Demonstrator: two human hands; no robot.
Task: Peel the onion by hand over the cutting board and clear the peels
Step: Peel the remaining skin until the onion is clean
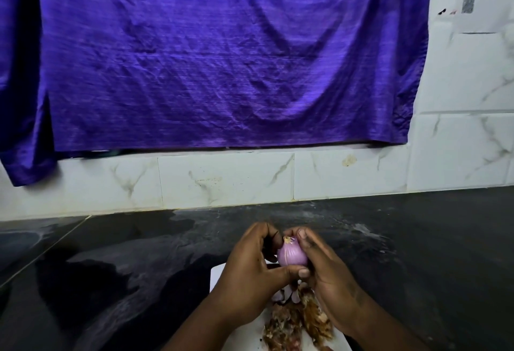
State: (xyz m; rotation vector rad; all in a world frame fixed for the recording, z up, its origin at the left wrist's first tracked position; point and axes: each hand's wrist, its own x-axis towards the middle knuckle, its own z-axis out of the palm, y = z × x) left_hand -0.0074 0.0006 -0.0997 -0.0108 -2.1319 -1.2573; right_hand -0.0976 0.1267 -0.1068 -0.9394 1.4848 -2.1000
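Note:
A small pink-purple onion (292, 255), smooth and mostly bare of dry skin, is held up between both hands above a white cutting board (218, 275). My left hand (250, 273) grips it from the left, thumb under its base. My right hand (324, 267) grips it from the right, with fingertips at its top near the pale stem end. A heap of brown and purple peels (294, 320) lies on the board below my wrists. Much of the board is hidden by my arms.
The board sits on a dark, glossy stone counter (417, 267). Behind it runs a white marble-patterned tile wall (228, 178). A large purple cloth (222, 58) hangs over the wall above the counter.

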